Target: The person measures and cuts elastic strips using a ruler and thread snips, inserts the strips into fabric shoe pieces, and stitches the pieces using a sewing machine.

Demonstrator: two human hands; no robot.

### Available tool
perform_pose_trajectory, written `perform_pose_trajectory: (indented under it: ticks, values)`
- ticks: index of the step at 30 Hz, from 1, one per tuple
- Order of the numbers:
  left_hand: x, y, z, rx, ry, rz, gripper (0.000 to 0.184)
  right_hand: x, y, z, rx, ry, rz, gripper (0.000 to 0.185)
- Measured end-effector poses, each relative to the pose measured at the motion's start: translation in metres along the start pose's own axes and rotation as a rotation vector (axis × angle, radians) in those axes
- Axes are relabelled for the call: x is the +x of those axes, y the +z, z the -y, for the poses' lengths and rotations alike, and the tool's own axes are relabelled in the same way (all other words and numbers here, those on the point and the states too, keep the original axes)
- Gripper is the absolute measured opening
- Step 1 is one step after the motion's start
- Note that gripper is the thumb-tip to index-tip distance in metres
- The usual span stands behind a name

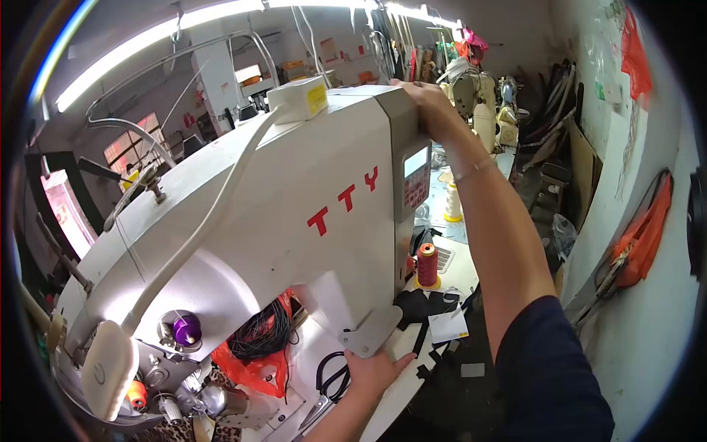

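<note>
A large white sewing machine (pixel 294 258) with red "TTY" lettering fills the middle of the head view. High on its rear end, my right hand (pixel 421 99) is closed over the top corner, fingertips bent over the edge. Down at the base, my left hand (pixel 374 372) reaches up to a grey metal bracket (pixel 372 331). Its thumb sticks out to the right, while the bracket hides the other fingers. Black-handled scissors (pixel 331 379) lie beside that hand. Behind them, a bundle of black cord (pixel 263 329) rests on a red plastic bag (pixel 265 376).
A white lamp (pixel 110 372) lights the needle end, near a purple knob (pixel 186 329). A red thread cone (pixel 427 267) and black scraps (pixel 423 306) sit behind the machine. A white thread cone (pixel 452 202) stands farther back. Along the right wall hangs an orange bag (pixel 644 236).
</note>
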State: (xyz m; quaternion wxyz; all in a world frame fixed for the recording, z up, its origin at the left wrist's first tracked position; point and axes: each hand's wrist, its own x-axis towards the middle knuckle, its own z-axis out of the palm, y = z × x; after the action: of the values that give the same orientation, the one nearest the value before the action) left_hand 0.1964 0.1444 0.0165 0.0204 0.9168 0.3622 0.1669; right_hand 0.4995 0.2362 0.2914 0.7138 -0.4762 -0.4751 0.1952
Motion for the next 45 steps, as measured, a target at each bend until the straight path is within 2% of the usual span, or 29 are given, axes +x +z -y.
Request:
perform_pose_trajectory:
  ticks: [1,2,3,4,5,7,9,11,15,17,19,21,23,24,25,27,29,31,35,38,41,45]
  values:
    - [0.000,-0.002,0.000,-0.020,-0.006,0.009,0.081,0.002,-0.001,-0.010,0.065,-0.131,-0.066,0.039]
    - [0.000,-0.002,0.000,-0.024,-0.015,-0.003,0.081,-0.022,0.007,-0.022,0.295,-0.106,-0.225,0.037]
    - [0.000,-0.001,0.000,-0.026,0.010,-0.042,0.082,-0.026,-0.006,-0.068,0.001,-0.549,-0.204,0.036]
    - [0.000,-0.002,0.001,-0.024,0.038,-0.083,0.082,-0.045,-0.010,-0.070,-0.030,-0.181,-0.243,0.036]
    - [0.000,-0.001,0.003,-0.021,0.037,-0.091,0.082,-0.045,-0.014,-0.089,0.398,-0.030,-0.153,0.037]
    - [0.001,0.003,0.004,-0.049,0.046,-0.073,0.083,-0.035,-0.044,-0.096,0.207,0.129,-0.055,0.042]
    - [0.001,0.000,0.001,-0.011,0.032,-0.061,0.084,-0.031,-0.024,-0.031,0.097,-0.110,-0.061,0.039]
    - [-0.002,0.002,0.000,0.025,0.018,-0.043,0.084,-0.017,0.000,0.021,-0.118,-0.012,0.016,0.039]
    - [-0.001,0.011,0.007,0.083,0.045,-0.086,0.080,-0.002,0.004,0.007,0.019,0.066,0.117,0.042]
    - [0.000,0.010,0.009,0.067,0.065,-0.138,0.079,-0.001,-0.005,-0.046,0.212,-0.184,-0.223,0.042]
    - [0.001,0.009,0.008,0.012,0.047,-0.135,0.078,-0.026,0.006,-0.045,0.613,-0.144,-0.150,0.037]
    - [-0.001,0.009,0.008,0.053,0.045,-0.091,0.078,-0.017,-0.012,-0.048,0.498,-0.128,-0.123,0.036]
    - [-0.001,0.012,0.007,0.083,0.036,-0.111,0.078,-0.010,-0.017,-0.012,0.356,0.003,0.131,0.037]
    - [-0.002,0.011,0.006,0.079,0.030,-0.108,0.078,-0.008,-0.012,0.005,0.211,0.027,0.134,0.037]
    - [-0.002,0.010,0.006,0.061,0.026,-0.110,0.079,-0.005,-0.002,0.019,0.212,0.034,0.139,0.037]
    - [-0.003,0.010,0.007,0.046,0.025,-0.112,0.079,0.000,0.016,0.037,-0.067,0.250,0.036,0.036]
    - [-0.002,0.013,0.008,0.052,0.014,-0.113,0.079,-0.003,0.016,0.031,0.029,0.212,0.030,0.037]
    - [0.000,0.013,0.008,0.033,0.022,-0.113,0.080,-0.005,0.012,0.027,-0.017,0.000,-0.004,0.037]
    - [-0.002,0.013,0.007,0.055,0.010,-0.056,0.080,-0.005,0.007,0.024,0.009,0.028,0.012,0.038]
    - [-0.002,0.015,0.008,0.084,0.027,-0.118,0.081,-0.005,0.014,0.022,0.038,-0.033,-0.007,0.038]
    - [-0.002,0.011,0.006,0.099,0.007,-0.044,0.081,-0.010,0.015,0.021,0.103,-0.043,-0.067,0.035]
    - [-0.002,0.015,0.008,0.084,0.021,-0.067,0.080,-0.006,0.011,0.014,0.063,-0.082,-0.086,0.036]
